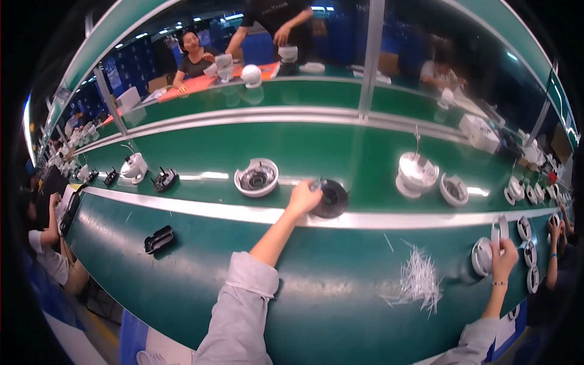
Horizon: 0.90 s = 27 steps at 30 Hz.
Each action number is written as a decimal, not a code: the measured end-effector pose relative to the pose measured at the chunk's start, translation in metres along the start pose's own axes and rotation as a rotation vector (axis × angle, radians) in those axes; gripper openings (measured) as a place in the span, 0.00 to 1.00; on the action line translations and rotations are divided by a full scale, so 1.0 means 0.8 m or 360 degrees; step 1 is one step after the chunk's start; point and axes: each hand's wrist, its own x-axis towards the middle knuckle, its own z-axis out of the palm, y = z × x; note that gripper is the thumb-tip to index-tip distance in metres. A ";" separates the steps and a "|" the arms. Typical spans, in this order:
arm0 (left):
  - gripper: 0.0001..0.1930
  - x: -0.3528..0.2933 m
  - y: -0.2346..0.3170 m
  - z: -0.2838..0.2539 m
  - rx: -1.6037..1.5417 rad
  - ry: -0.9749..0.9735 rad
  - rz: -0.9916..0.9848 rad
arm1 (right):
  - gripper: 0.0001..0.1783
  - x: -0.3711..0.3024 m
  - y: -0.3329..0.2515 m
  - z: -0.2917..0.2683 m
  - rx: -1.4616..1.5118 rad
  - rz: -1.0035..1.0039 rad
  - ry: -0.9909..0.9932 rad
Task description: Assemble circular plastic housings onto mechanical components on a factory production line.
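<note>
1. Black disc (331, 199): by the silver rail (389, 220), just right of your left grip (308, 193), which pinches its left edge; round, no long axis.
2. Your right grip (504, 258), farther off, holds a white ring (505, 228) beside a white housing (481, 257).

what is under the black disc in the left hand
Green surface and silver rail show around the black disc; whatever lies directly beneath is covered, and I can't tell whether the disc touches down.

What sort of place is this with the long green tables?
It looks like a factory assembly line: white round housings sit spaced along a long green surface, other people are around it, and the left hand touches a black round part.
</note>
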 end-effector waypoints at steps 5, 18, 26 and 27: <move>0.20 -0.044 0.003 -0.053 -0.1033 0.0130 -0.0179 | 0.04 0.008 -0.202 -0.011 0.0411 -0.0338 -0.0123; 0.16 -0.158 0.041 -0.104 -0.1826 -0.0079 0.0081 | 0.28 -0.131 -0.421 0.031 0.0566 -0.1444 -0.1562; 0.21 -0.158 0.053 -0.120 -0.1992 -0.0114 -0.0023 | 0.64 -0.094 -0.425 0.074 0.0598 -0.1090 -0.1878; 0.20 -0.157 0.052 -0.123 -0.2030 -0.0109 -0.0044 | 0.64 -0.094 -0.421 0.083 0.0600 -0.1088 -0.1876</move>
